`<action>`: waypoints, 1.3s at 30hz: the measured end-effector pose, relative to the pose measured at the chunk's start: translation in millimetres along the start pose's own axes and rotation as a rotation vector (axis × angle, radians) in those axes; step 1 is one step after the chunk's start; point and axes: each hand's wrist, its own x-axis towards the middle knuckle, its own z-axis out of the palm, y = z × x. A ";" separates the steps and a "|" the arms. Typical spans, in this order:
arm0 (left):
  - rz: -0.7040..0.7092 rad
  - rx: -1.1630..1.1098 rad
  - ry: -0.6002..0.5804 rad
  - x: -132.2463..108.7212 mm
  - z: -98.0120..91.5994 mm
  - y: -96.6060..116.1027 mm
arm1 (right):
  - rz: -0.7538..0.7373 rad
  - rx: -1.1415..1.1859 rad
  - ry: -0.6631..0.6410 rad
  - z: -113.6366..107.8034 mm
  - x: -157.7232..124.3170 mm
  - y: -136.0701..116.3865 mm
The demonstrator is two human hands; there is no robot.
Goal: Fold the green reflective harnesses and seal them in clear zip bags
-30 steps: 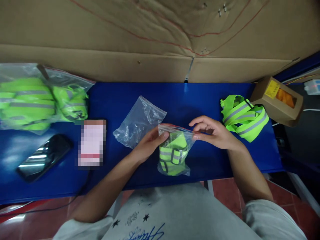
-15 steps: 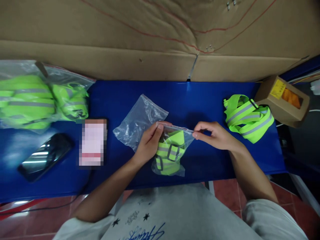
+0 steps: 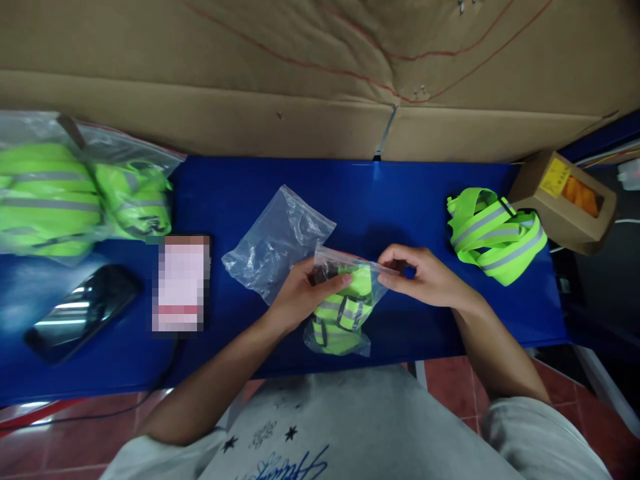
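A clear zip bag (image 3: 379,285) sits at the front of the blue table, with a folded neon-yellow reflective strap (image 3: 334,313) and its black buckles inside. My left hand (image 3: 305,290) grips the bag's left side, its thumb lying across the front over the strap. At the bag's upper right corner, my right hand (image 3: 425,275) pinches the edge between thumb and fingertips. Just behind my left hand lies another clear zip bag (image 3: 283,233), flat and with nothing visible in it. A loose neon-yellow reflective strap (image 3: 495,233) is coiled to the right.
Filled bags of neon-yellow straps (image 3: 50,193) lie at the back left. In front of them are a dark phone (image 3: 83,313) and a device with a pixelated screen (image 3: 181,283). A small cardboard box (image 3: 545,207) stands at the right, before a cardboard wall (image 3: 225,120).
My left thumb has moved from the bag's top edge down onto its front. My right hand has shifted slightly left, still pinching the corner.
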 end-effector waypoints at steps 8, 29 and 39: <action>-0.149 -0.062 -0.092 -0.6 2.8 6.1 | -0.063 0.004 -0.046 6.2 -0.5 -6.7; -0.094 0.106 -0.127 3.6 3.0 -6.5 | 0.005 -0.002 -0.097 15.2 2.5 1.5; -0.116 0.042 -0.133 2.9 2.6 -10.4 | 0.131 0.089 -0.158 12.3 0.6 -2.5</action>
